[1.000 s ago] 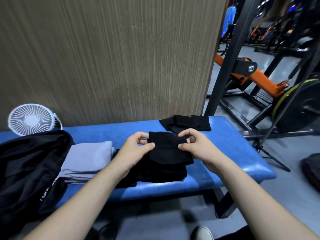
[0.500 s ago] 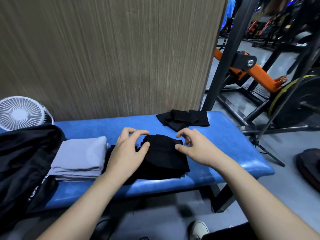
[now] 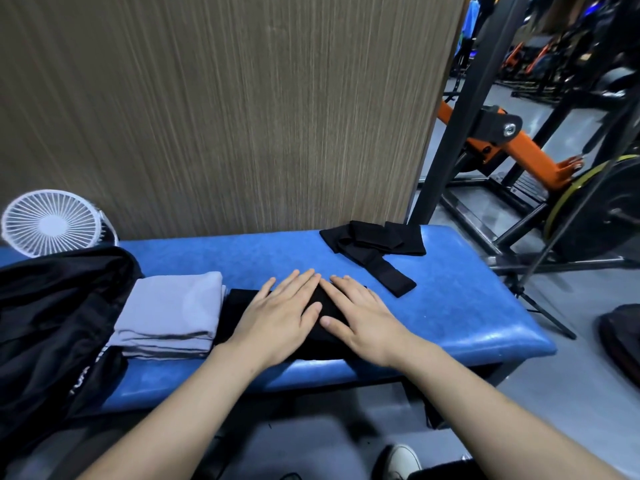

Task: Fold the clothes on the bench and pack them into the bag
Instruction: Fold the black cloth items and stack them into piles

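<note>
We press our left hand (image 3: 280, 315) and right hand (image 3: 363, 317) flat, fingers straight, on the folded black garment (image 3: 235, 313) at the near middle of the blue bench (image 3: 450, 306). Just left lies the folded grey garment (image 3: 173, 310), then the black bag (image 3: 52, 323).

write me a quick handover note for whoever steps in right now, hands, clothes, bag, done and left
Left hand and right hand: both flat, fingers straight, pressing the folded black garment on the blue bench.
Folded grey garment sits just left of it, next to the open black bag at the bench's left end.
Loose black strips lie unfolded at the far right of the bench.
Done: grey and black pieces folded.
Left: fold the strips, pack everything into the bag.
</note>
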